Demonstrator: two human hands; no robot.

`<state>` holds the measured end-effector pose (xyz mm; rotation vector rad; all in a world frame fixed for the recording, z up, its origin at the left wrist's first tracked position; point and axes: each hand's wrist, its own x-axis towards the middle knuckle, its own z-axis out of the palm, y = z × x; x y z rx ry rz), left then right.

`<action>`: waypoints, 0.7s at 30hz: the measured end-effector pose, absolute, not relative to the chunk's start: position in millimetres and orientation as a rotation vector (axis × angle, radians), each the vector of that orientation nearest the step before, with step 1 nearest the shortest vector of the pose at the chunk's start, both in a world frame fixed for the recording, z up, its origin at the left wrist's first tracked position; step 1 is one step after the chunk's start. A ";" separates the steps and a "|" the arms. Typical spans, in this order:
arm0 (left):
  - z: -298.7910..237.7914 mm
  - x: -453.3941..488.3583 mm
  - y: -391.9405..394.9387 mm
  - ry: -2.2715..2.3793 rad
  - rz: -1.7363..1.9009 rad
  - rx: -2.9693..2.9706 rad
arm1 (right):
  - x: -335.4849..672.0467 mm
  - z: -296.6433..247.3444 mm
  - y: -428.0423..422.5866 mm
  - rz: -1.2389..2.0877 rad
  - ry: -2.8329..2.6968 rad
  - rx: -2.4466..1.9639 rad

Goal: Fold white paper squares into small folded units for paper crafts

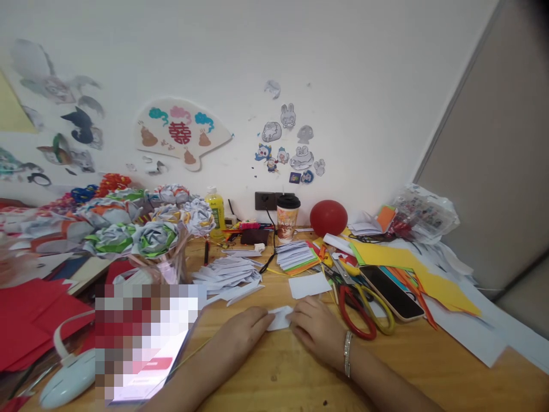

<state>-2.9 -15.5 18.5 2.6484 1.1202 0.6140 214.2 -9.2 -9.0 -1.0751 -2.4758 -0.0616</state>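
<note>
Two bare hands hold a small folded white paper (279,318) low over the wooden table (274,377).
The left hand (246,331) has its fingers drawn together on the paper's left end; the right hand (315,329), with a bracelet (347,353) at its wrist, has curled fingers closed on the right end; just beyond lies a flat white sheet (309,285), with scissors (358,289) and a dark phone (392,292) to the right; farther back, a heap of folded white strips (231,274) spreads left of a stack of slips (295,254); behind them stand a lidded cup (286,222) and a red balloon (329,218); paper cutouts (302,157) dot the wall (364,86).
</note>
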 end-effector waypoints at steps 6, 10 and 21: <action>10.6 -5.8 -11.0 1.122 0.566 2.648 | 213.7 -12.3 -3.9 -0.155 -2.529 -0.970; 4.7 -4.7 -8.1 1.153 0.641 2.643 | 212.1 -16.3 -3.2 -0.275 -2.579 -0.973; 0.2 -1.3 -3.3 1.190 0.665 2.604 | 200.0 -18.4 -10.8 0.047 -2.315 -1.279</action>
